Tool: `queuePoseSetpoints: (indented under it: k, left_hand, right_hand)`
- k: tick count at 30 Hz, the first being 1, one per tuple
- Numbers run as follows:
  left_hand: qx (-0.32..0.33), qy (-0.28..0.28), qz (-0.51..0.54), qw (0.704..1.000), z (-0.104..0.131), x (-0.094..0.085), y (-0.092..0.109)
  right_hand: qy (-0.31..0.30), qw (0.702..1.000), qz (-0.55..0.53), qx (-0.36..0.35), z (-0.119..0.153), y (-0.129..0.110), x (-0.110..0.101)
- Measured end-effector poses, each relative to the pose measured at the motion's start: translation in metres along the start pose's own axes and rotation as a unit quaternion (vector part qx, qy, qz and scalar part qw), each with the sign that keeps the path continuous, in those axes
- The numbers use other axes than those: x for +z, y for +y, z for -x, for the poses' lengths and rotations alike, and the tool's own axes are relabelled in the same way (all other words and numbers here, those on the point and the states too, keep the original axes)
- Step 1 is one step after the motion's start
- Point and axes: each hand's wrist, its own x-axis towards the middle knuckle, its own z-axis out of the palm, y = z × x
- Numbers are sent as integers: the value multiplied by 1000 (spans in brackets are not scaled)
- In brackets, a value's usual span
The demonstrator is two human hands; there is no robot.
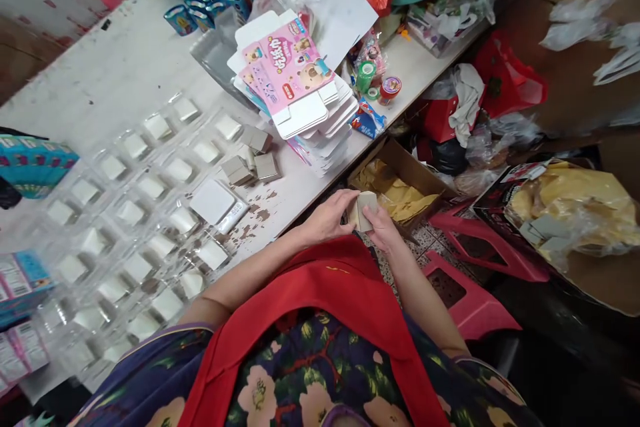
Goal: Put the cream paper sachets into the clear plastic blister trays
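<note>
Just above my lap, beyond the table's front edge, I hold a beige-grey block with both hands. My left hand grips it from the left, the fingers bent over its side. From the right, my right hand presses the thumb on its face. Several similar grey blocks lie in a loose group on the table. Next to them is a small white digital scale with nothing on its pan. Rows of clear plastic trays, each compartment with a whitish block, spread over the table's left.
Flat pink printed boxes are stacked at the table's back, partly over a grey tray. Tape rolls sit near the edge. Below stand an open carton, a pink stool and a large box with yellow wrapping.
</note>
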Motion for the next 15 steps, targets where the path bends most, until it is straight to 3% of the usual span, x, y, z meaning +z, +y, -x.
queuePoseSetpoints:
  k: [4,8,12,15]
  left_hand:
    - [-9,-7,-63,998,17,10,-15]
    - [-80,35,-89,992,34,15,-31]
    - [-140,68,-9,988,40,14,-47]
    - [-184,46,98,977,35,22,-57]
  right_hand:
    - [-30,998,44,-14,4,15,11]
    - [-23,999,39,19,11,32,25]
    - [4,997,50,64,20,49,30]
    - [13,987,41,152,29,60,20]
